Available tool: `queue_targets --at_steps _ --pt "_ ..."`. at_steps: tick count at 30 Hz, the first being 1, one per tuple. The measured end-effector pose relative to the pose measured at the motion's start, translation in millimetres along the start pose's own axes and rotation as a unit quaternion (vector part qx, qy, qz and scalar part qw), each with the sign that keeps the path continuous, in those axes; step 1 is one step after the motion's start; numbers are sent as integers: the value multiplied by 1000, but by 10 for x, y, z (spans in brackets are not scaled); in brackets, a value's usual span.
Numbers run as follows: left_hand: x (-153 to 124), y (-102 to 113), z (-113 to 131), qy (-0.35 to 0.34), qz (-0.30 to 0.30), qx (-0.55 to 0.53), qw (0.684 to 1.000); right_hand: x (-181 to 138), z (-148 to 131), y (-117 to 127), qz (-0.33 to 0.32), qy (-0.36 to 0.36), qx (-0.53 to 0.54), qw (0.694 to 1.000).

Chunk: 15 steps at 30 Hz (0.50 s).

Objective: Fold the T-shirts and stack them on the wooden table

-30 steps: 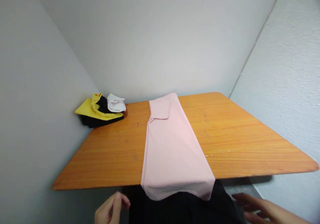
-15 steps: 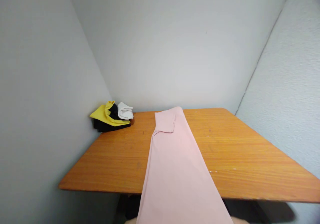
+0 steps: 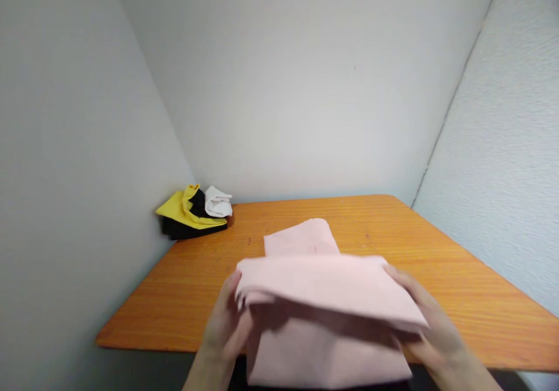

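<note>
Orange wooden table (image 3: 437,274), yellow, black and white folded clothes pile (image 3: 194,213) in far-left corner

Left hand (image 3: 227,327) and right hand (image 3: 430,327) raised level, well apart, fingers apparently pinched shut, wrists low

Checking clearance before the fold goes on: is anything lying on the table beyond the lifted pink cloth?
Nothing visible does. Both hands, left hand and right hand, hold the pink cloth; the clothes pile sits apart in the far left corner of the table.

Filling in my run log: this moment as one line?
left hand: gripping pink garment | right hand: gripping same, lifted fold | wooden table: folded clothes pile far-left corner
</note>
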<state>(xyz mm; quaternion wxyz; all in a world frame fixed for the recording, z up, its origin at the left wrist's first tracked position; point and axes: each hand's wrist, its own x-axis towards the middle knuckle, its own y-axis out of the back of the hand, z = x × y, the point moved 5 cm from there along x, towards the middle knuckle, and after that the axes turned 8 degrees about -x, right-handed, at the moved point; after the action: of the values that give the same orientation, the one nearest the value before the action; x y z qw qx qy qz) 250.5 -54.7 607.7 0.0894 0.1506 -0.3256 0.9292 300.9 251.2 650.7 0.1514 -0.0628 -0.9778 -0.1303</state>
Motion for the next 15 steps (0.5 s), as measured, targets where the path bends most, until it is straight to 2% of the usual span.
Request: queue_targets --at_steps 2,4,6,8,11,13,15 --pt "392 -257 147 -13 -58 -21 998 393 -287 -142 -33 50 115 992" --pt "607 -357 152 -33 -99 16 994 657 -339 -215 -52 71 111 990" --pt "637 -243 -5 -60 -100 123 986 737 -139 -181 -25 76 4 997" --pt "556 18 -268 -91 -72 271 956 670 200 -75 43 91 -158 982" --pt "395 351 -655 -145 -61 457 876 481 698 48 145 117 -385 904" --pt "334 431 -827 -155 -78 538 825 387 900 67 193 121 -485 844" --pt "326 424 -923 -124 -100 588 793 344 967 36 210 122 -542 804"
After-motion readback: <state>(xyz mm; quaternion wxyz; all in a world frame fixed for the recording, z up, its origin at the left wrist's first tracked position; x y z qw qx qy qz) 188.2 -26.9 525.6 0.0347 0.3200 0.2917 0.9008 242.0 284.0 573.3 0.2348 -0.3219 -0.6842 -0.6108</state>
